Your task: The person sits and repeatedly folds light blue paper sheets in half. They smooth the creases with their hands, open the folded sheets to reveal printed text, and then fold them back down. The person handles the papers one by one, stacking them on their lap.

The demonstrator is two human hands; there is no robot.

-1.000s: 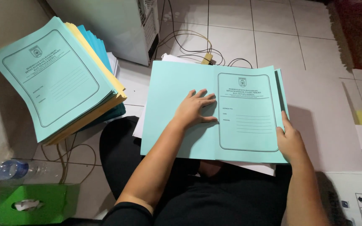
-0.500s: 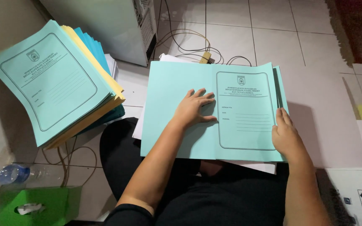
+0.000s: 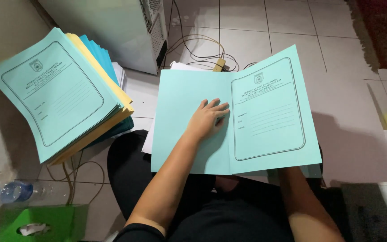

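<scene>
A turquoise paper folder (image 3: 265, 112) with a printed frame lies spread across my lap. My left hand (image 3: 209, 117) rests flat on its left half beside the centre fold, fingers apart. The right half is tilted up towards the camera. My right forearm (image 3: 305, 204) runs under that raised half, and the hand itself is hidden behind it, holding the flap up from below. White sheets (image 3: 180, 67) peek out beneath the folder's top left edge.
A slanted stack of folders (image 3: 54, 98), turquoise on top of yellow and blue, leans at the left. Behind stand a white computer case (image 3: 113, 31) and floor cables (image 3: 202, 54). A water bottle (image 3: 14, 192) and a green tissue box (image 3: 41, 224) sit at the lower left.
The folder's right half has swung up off the lap and now covers my right hand, which gripped its right edge before. My left hand stays pressed in place.
</scene>
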